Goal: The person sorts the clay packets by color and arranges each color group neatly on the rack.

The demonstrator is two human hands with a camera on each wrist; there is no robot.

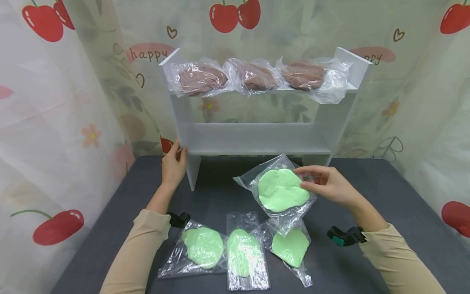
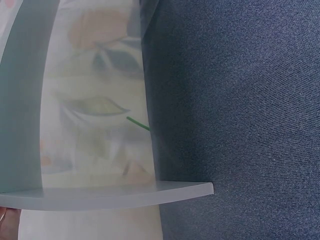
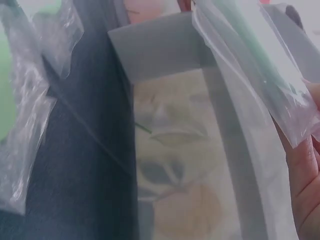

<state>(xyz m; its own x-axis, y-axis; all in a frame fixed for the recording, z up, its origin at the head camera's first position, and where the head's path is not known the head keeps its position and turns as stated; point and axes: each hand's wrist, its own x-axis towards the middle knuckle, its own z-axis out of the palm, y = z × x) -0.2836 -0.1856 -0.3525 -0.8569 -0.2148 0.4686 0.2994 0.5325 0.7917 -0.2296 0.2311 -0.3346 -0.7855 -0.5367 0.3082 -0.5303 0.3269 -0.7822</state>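
My right hand [image 1: 330, 185] pinches the right edge of a clear plastic bag holding a flat, pale green slab of dough or clay [image 1: 282, 191]. The bag hangs in front of the lower shelf, above the table. In the right wrist view the same bag [image 3: 265, 65] appears edge-on beside the fingers [image 3: 302, 170]. At the left side panel of a white two-tier shelf rack [image 1: 253, 139], my left hand [image 1: 174, 165] grips the panel's edge. The left wrist view shows that panel [image 2: 110, 197], with only a bit of the hand at the left border.
Several more bagged green slabs lie on the dark table [image 1: 121, 228]: one at left [image 1: 203, 248], one in the middle [image 1: 242, 253], one at right [image 1: 291, 247]. On the top shelf sit three bagged brown lumps [image 1: 202, 77]. A patterned curtain [image 1: 92, 81] surrounds the table.
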